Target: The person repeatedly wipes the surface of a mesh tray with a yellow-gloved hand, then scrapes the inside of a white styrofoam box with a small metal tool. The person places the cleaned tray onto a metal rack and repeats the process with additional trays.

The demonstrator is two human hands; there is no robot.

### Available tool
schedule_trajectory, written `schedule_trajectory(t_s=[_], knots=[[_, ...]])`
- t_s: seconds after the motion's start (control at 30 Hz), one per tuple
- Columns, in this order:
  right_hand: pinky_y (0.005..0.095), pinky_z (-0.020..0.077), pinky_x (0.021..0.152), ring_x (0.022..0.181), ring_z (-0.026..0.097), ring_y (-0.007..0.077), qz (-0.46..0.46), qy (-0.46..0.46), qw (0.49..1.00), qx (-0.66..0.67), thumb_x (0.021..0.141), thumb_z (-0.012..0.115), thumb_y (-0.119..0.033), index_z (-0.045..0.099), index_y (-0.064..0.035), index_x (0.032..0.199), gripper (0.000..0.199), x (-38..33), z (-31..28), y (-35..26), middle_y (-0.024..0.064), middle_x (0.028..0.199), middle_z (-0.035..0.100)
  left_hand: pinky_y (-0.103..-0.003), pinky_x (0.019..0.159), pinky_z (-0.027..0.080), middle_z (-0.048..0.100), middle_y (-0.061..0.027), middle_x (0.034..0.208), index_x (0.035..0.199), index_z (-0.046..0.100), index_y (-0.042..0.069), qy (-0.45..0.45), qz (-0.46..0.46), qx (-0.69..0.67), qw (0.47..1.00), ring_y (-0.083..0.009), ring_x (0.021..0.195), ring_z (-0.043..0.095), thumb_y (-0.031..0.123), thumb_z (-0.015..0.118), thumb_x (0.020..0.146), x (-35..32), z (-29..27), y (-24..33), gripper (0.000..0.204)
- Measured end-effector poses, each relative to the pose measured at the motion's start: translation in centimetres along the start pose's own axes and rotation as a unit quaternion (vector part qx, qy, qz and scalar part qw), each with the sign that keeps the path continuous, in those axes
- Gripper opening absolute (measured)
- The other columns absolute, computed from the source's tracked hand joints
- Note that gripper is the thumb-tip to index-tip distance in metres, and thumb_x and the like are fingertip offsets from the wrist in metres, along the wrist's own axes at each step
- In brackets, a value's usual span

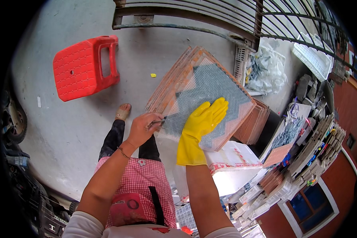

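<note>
A stack of orange-brown trays (171, 82) stands in front of me. Its top tray carries a mosaic sheet (210, 81) of small tiles, dark grey-green in the middle with pale stepped borders. My right hand (205, 119), in a yellow rubber glove, lies flat on the sheet with its fingers stretched out together. At the near left edge of the sheet, my bare left hand (143, 129) is closed in a pinch on a thin dark metal tool (156, 122). The tool looks like tweezers, but the fingers partly cover it.
A red plastic stool (77, 67) stands at the left. White foam boxes (234, 158) and another tray stack (254, 123) are at the right. Beyond them are a crate with plastic bags (267, 67), a white basket (315, 55) and a metal rack (186, 23). Piled boards (317, 146) line the wall.
</note>
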State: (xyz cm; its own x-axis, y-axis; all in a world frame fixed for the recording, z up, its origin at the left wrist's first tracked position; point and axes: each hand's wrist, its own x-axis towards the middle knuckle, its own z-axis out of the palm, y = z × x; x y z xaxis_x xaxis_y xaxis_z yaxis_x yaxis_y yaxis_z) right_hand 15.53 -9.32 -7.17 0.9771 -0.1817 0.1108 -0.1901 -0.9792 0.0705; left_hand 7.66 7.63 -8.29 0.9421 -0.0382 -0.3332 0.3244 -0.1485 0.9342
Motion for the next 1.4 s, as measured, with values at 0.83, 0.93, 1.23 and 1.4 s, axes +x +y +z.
schedule_trajectory(t_s=[0.83, 0.93, 1.23, 1.4], knots=[[0.0403, 0.0189, 0.105, 0.125, 0.030, 0.0341, 0.000, 0.006, 1.000, 0.004, 0.092, 0.036, -0.023, 0.036, 0.0048, 0.127, 0.044, 0.0, -0.1, -0.2, 0.0223, 0.133, 0.033, -0.024, 0.073, 0.047, 0.059, -0.0104, 0.097, 0.103, 0.056, 0.000, -0.141, -0.063, -0.097, 0.983, -0.0138, 0.085, 0.059, -0.005, 0.060, 0.070, 1.9, -1.9, 0.0, 0.033], [0.0406, 0.0191, 0.105, 0.124, 0.031, 0.0343, -0.005, 0.009, 1.000, -0.003, 0.092, 0.036, -0.022, 0.036, 0.0048, 0.126, 0.043, 0.0, 0.2, -0.1, 0.0224, 0.133, 0.034, -0.025, 0.073, 0.047, 0.060, -0.0112, 0.093, 0.101, 0.056, -0.002, -0.135, -0.088, -0.104, 0.981, -0.0116, 0.083, 0.059, -0.005, 0.060, 0.070, 2.2, -2.0, 0.8, 0.031], [0.0413, 0.0188, 0.106, 0.125, 0.029, 0.0355, -0.013, 0.010, 1.000, -0.001, 0.092, 0.036, -0.022, 0.035, 0.0049, 0.127, 0.044, -0.4, 0.5, 0.2, 0.0227, 0.134, 0.031, -0.030, 0.063, 0.046, 0.059, -0.0157, 0.069, 0.086, 0.055, -0.002, -0.087, -0.145, 0.076, 0.983, -0.0254, 0.067, 0.060, 0.005, 0.065, 0.064, 3.3, -0.9, 3.5, 0.025], [0.0413, 0.0189, 0.106, 0.125, 0.029, 0.0353, 0.009, 0.006, 1.000, 0.021, 0.093, 0.035, -0.023, 0.035, 0.0048, 0.127, 0.044, -0.4, 0.4, -0.4, 0.0222, 0.135, 0.030, -0.038, 0.062, 0.047, 0.057, -0.0219, 0.070, 0.085, 0.054, -0.003, -0.057, -0.152, 0.118, 0.980, -0.0374, 0.069, 0.058, 0.006, 0.065, 0.064, 3.6, -0.3, 3.8, 0.025]])
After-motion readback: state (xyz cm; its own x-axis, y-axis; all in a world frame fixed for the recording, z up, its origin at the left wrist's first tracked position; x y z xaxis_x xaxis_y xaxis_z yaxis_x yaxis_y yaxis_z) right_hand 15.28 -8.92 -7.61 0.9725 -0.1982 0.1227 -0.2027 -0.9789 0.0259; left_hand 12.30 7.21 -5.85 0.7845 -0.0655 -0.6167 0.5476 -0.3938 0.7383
